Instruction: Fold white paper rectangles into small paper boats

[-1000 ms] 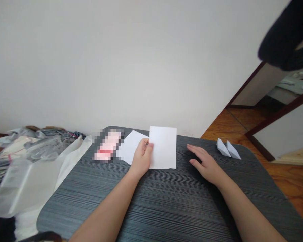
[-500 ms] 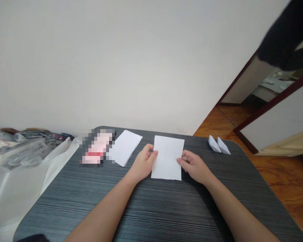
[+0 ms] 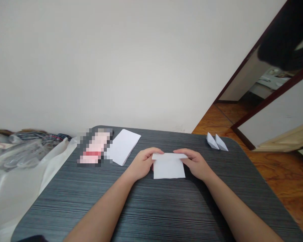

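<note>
A white sheet of paper lies on the dark striped table in front of me, its far edge bent over towards me. My left hand pinches the sheet's left far corner. At the right far corner, my right hand is closed on the paper. Both hands rest on the tabletop at either side of the sheet.
A stack of white paper and a blurred pink object lie at the table's far left. Two small folded paper boats sit at the far right corner. Clear plastic bags and white sheeting lie left of the table. Wooden floor and a doorway are on the right.
My right hand came from the table to the sheet's right edge. The paper was laid down nearer to me, and its far edge is now folded over towards me.
</note>
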`<action>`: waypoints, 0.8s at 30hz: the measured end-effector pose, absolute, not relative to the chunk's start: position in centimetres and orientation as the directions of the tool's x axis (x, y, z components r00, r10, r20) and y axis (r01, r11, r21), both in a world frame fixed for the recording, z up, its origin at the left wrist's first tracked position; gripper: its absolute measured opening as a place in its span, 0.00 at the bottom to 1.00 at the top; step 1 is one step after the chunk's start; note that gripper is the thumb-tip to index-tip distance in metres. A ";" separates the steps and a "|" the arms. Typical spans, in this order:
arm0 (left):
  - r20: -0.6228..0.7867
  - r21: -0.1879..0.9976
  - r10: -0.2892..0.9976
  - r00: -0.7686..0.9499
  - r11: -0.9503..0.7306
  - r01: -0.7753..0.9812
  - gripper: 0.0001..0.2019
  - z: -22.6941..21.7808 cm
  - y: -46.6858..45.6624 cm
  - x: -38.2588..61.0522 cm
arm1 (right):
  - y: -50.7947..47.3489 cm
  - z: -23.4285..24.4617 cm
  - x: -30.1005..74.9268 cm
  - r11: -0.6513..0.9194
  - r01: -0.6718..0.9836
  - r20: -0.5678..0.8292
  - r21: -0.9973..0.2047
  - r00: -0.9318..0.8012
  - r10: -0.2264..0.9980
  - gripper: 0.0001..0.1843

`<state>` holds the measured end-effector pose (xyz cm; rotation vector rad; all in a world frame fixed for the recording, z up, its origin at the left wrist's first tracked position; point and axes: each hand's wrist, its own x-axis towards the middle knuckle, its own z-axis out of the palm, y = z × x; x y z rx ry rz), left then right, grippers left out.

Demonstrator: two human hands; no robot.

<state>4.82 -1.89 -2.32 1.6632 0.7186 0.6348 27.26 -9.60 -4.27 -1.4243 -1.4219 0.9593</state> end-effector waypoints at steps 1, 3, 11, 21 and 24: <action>0.048 0.975 0.744 0.667 -0.181 0.132 0.13 -2.3 -1.8 4.8 | -9.6 -4.2 27.3 0.041 0.334 0.058 -0.942 0.042 0.997 0.12; 0.053 0.967 0.741 0.670 -0.205 0.151 0.15 -2.3 -1.7 4.7 | -9.6 -4.1 27.4 0.023 0.352 0.037 -0.936 0.033 0.999 0.12; -0.040 0.995 0.741 0.670 -0.030 0.092 0.16 -2.2 -1.9 4.5 | -9.6 -4.0 27.3 0.002 0.367 0.027 -0.930 0.064 0.998 0.13; 0.007 0.995 0.741 0.672 -0.072 0.069 0.18 -2.4 -2.1 4.6 | -9.7 -4.2 27.3 0.004 0.388 0.038 -0.922 0.080 0.996 0.12; -0.011 0.989 0.772 0.635 -0.086 0.121 0.15 -2.7 -2.2 4.9 | -9.6 -4.3 27.2 -0.011 0.339 0.014 -0.941 0.070 0.997 0.12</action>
